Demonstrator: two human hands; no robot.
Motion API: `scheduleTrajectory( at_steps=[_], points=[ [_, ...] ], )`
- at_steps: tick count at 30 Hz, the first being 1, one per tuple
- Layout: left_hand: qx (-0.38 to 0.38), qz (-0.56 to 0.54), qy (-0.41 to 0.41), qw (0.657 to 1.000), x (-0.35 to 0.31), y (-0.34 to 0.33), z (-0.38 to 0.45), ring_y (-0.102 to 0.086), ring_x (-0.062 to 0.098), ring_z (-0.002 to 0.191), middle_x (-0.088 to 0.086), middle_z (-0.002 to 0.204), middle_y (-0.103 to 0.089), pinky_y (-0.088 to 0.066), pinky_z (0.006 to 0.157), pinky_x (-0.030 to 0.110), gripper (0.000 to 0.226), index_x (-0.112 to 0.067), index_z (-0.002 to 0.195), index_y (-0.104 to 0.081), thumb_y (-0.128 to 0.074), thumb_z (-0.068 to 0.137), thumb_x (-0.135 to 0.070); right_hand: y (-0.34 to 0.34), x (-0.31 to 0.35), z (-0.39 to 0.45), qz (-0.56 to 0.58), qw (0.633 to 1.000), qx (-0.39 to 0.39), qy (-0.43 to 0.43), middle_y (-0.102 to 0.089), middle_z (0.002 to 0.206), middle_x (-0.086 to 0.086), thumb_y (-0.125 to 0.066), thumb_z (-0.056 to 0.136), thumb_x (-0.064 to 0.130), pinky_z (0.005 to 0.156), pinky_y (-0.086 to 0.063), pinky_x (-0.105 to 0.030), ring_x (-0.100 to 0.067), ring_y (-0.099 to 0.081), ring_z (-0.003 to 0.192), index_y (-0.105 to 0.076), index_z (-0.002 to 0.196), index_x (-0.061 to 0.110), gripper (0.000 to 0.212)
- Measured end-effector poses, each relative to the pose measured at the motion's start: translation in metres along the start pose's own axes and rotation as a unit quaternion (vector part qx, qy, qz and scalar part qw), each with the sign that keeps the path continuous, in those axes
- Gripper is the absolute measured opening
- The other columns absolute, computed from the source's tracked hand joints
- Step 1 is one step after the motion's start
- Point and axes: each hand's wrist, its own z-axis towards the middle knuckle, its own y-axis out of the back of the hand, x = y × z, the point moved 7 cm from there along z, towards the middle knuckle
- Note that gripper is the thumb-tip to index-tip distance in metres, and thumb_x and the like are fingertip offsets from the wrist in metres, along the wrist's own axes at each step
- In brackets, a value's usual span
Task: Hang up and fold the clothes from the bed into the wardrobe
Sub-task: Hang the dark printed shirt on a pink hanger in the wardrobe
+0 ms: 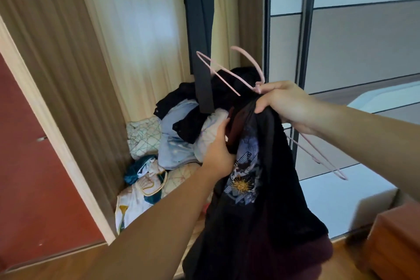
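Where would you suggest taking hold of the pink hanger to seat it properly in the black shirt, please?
Grip the pink hanger at its neck, just under the hook, coming from the right, where the right hand already pinches it together with the black shirt. Both thin arms meet there, so the frame probably would not twist. The left hand holds the shirt's fabric below.

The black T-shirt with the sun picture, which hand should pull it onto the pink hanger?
Probably the left hand. It already grips the black T-shirt near its collar, below the pink hanger. The right hand is busy holding the hanger's neck and the shirt's top.
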Motion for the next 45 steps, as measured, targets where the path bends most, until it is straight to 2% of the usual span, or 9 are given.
scheduleTrajectory(
  at_steps=[3, 7, 14, 19, 24, 29, 35, 41, 45],
  points=[
    [0.083, -0.069, 0.007, 0.994, 0.003, -0.022, 0.002, -0.055, -0.004, 0.110, -0.013, 0.124, -0.054, -0.038, 0.092, 0.005, 0.071, -0.021, 0.147, -0.029, -0.067, 0.089, -0.010, 0.015, -0.005, -0.002, 0.016, 1.000, -0.005, -0.018, -0.066, 0.094, 0.001, -0.066, 0.067, 0.001, 0.051, -0.038, -0.019, -0.019, -0.062, 0.073, -0.073, 0.097, 0.022, 0.037],
    [0.138, -0.113, 0.046, 0.983, -0.005, -0.038, 0.012, -0.057, 0.009, 0.117, -0.005, 0.127, -0.059, -0.042, 0.079, 0.002, 0.048, -0.016, 0.143, -0.036, -0.047, 0.099, -0.001, 0.026, -0.015, -0.005, 0.049, 0.997, -0.025, -0.045, -0.072, 0.096, -0.011, -0.069, 0.047, 0.011, 0.060, -0.037, -0.026, -0.025, -0.065, 0.074, -0.074, 0.097, 0.022, 0.051],
    [0.193, -0.206, 0.137, 0.950, -0.004, -0.065, -0.005, -0.063, 0.010, 0.106, -0.011, 0.112, -0.065, -0.049, 0.099, 0.035, 0.037, -0.032, 0.130, -0.048, -0.058, 0.095, -0.025, 0.052, -0.023, -0.012, 0.049, 0.995, -0.060, -0.057, -0.064, 0.082, -0.008, -0.063, 0.068, 0.000, 0.054, -0.030, -0.025, -0.024, -0.055, 0.065, -0.070, 0.099, 0.021, 0.039],
    [0.162, -0.159, 0.097, 0.969, -0.014, -0.046, 0.002, -0.066, 0.011, 0.104, -0.003, 0.114, -0.069, -0.052, 0.094, 0.033, 0.051, -0.022, 0.119, -0.055, -0.082, 0.075, -0.027, 0.075, -0.012, -0.019, -0.026, 0.998, -0.038, -0.040, -0.050, 0.046, 0.005, -0.058, 0.078, -0.006, 0.034, -0.021, -0.010, -0.005, -0.039, 0.030, -0.064, 0.083, 0.021, 0.028],
    [0.185, -0.127, 0.062, 0.973, -0.045, -0.010, 0.018, -0.066, 0.001, 0.099, -0.010, 0.114, -0.067, -0.049, 0.080, 0.015, 0.052, -0.028, 0.122, -0.056, -0.078, 0.077, -0.042, 0.099, -0.015, -0.023, -0.065, 0.996, -0.035, -0.050, -0.049, 0.058, -0.001, -0.062, 0.073, -0.005, 0.039, -0.025, -0.011, -0.013, -0.043, 0.042, -0.060, 0.077, 0.021, 0.026],
    [0.055, 0.108, -0.087, 0.989, -0.092, 0.039, 0.045, -0.063, 0.006, 0.089, -0.015, 0.092, -0.066, -0.041, 0.073, 0.016, 0.021, -0.032, 0.099, -0.066, -0.077, 0.081, -0.029, 0.103, -0.035, -0.026, -0.079, 0.995, -0.020, -0.062, -0.057, 0.082, -0.010, -0.061, 0.070, -0.004, 0.060, -0.039, -0.023, -0.022, -0.053, 0.072, -0.067, 0.088, 0.018, 0.029],
    [0.060, 0.184, -0.123, 0.973, -0.119, 0.066, 0.055, -0.053, 0.008, 0.061, 0.000, 0.063, -0.061, -0.035, 0.058, 0.028, 0.030, -0.009, 0.066, -0.062, -0.060, 0.090, -0.027, 0.063, -0.062, -0.035, -0.128, 0.990, 0.044, -0.042, -0.035, 0.061, -0.005, -0.063, 0.072, -0.002, 0.048, -0.015, -0.020, -0.015, -0.028, 0.049, -0.063, 0.074, 0.009, 0.010],
    [0.032, 0.235, -0.060, 0.970, -0.091, 0.065, 0.043, -0.050, 0.010, 0.055, 0.003, 0.058, -0.059, -0.034, 0.054, 0.026, 0.032, -0.010, 0.061, -0.061, -0.054, 0.088, -0.023, 0.027, -0.060, -0.034, 0.094, 0.995, -0.035, -0.020, -0.026, 0.053, 0.009, -0.060, 0.090, 0.044, 0.045, -0.017, -0.022, -0.010, -0.019, 0.044, -0.037, 0.053, 0.025, 0.048],
    [0.001, 0.225, 0.012, 0.974, -0.062, 0.074, 0.044, -0.057, 0.022, 0.063, 0.011, 0.067, -0.063, -0.041, 0.057, 0.032, 0.027, -0.001, 0.071, -0.065, -0.056, 0.087, -0.021, 0.031, -0.026, -0.029, 0.286, 0.951, -0.113, -0.020, -0.018, 0.042, 0.009, -0.041, 0.095, 0.032, 0.038, -0.008, -0.019, -0.011, -0.011, 0.039, -0.020, 0.052, 0.027, 0.048]
  ],
)
